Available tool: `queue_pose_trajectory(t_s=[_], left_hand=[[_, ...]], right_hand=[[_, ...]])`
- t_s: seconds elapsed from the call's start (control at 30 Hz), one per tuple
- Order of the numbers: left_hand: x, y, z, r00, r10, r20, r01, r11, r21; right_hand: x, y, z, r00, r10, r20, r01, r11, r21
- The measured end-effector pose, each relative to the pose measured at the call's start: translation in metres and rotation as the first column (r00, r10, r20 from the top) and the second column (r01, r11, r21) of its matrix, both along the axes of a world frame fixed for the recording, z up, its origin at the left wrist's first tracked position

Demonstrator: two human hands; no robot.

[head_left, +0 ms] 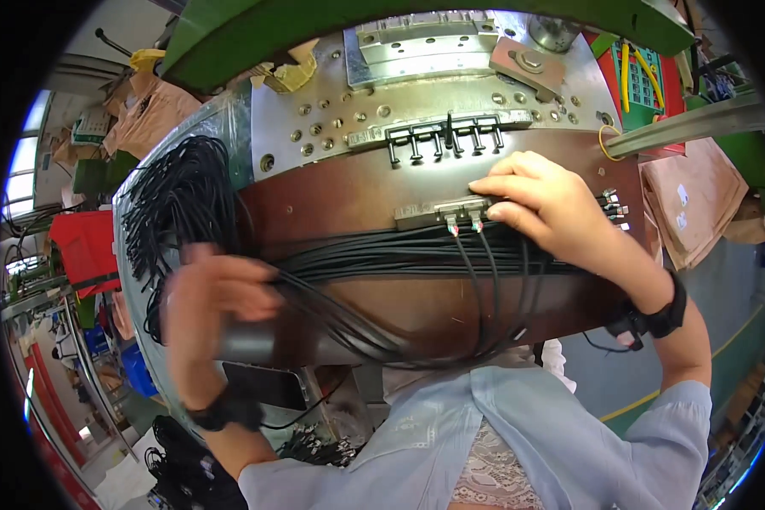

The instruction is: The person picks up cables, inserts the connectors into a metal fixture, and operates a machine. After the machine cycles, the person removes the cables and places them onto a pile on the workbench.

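Note:
On the brown work surface (340, 204) lies a narrow metal holder block (421, 217). Two black cables with small metal-ended connectors (452, 226) sit in it, coloured wires showing at their ends. My right hand (557, 208) reaches over the block's right end, thumb and forefinger closed around a black cable (527, 268) that runs up beneath them; its tip is hidden. At the left, my left hand (217, 302) is smeared by motion beside a long bundle of black cables (357, 255). Its fingers are too blurred to read.
Behind the block, a metal fixture (446, 140) holds a black moulded part with several prongs. A thick heap of black cables (183, 191) hangs at the left. A green machine frame (416, 30) arches overhead. More connector ends (616, 208) lie right of my wrist.

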State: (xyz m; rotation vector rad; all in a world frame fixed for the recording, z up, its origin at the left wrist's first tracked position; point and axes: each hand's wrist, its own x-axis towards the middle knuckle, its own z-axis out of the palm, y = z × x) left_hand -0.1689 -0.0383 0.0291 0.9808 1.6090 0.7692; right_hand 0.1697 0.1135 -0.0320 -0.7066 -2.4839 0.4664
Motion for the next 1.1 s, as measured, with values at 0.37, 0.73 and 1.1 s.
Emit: queue_pose_trajectory(t_s=[0.37, 0.73, 1.1], left_hand=[[0.144, 0.094, -0.040, 0.286, 0.087, 0.954, 0.139, 0.982, -0.131], [0.098, 0.225, -0.060, 0.167, -0.071, 0.983, 0.217, 0.976, 0.034], [0.070, 0.218, -0.066, 0.246, 0.488, -0.837, 0.893, 0.221, 0.392]], right_hand=[[-0.061, 0.094, 0.005, 0.991, -0.026, -0.128, 0.073, 0.925, 0.374], [-0.030, 0.118, 0.025, 0.925, -0.356, -0.129, 0.222, 0.786, -0.578], [-0.056, 0.125, -0.012, 0.962, -0.256, 0.100, 0.149, 0.791, 0.593]])
